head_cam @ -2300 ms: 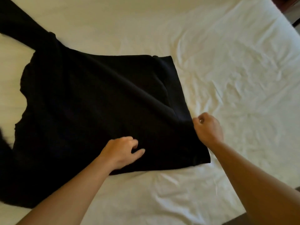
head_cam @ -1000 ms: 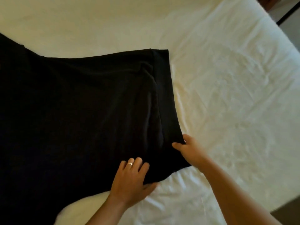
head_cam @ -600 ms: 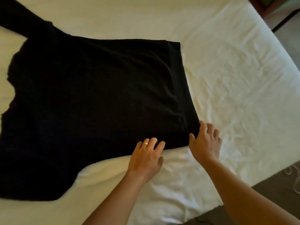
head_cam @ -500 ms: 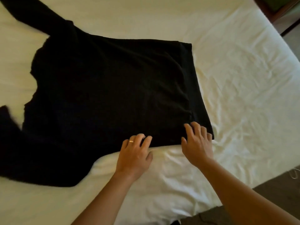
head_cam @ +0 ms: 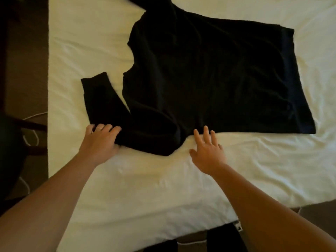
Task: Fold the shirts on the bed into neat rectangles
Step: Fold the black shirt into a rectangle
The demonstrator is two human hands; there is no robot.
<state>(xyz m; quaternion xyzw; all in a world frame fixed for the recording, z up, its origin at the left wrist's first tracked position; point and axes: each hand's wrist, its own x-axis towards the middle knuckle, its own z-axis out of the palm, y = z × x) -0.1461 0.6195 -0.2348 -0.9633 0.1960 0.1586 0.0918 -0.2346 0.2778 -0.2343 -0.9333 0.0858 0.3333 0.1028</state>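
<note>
A black long-sleeved shirt [head_cam: 214, 77] lies spread flat on the white bed sheet [head_cam: 163, 188], hem to the right and collar to the left. Its near sleeve [head_cam: 101, 100] is bent back at the elbow, cuff pointing away from me. My left hand [head_cam: 99, 142] grips that sleeve at the bend, fingers curled over the cloth. My right hand [head_cam: 207, 151] lies on the sheet with fingers spread, fingertips just touching the shirt's near edge. The far sleeve runs out of view at the top.
The bed's left edge [head_cam: 48, 124] drops to a dark floor with a white cable [head_cam: 31, 135] and a dark piece of furniture [head_cam: 11, 151]. The bed's near edge [head_cam: 163, 240] is close to me, with dark shapes below it.
My view has swung left along the shirt. Both hands left the hem corner and moved left: the left hand now holds the near sleeve, the right rests open by the shirt's near edge.
</note>
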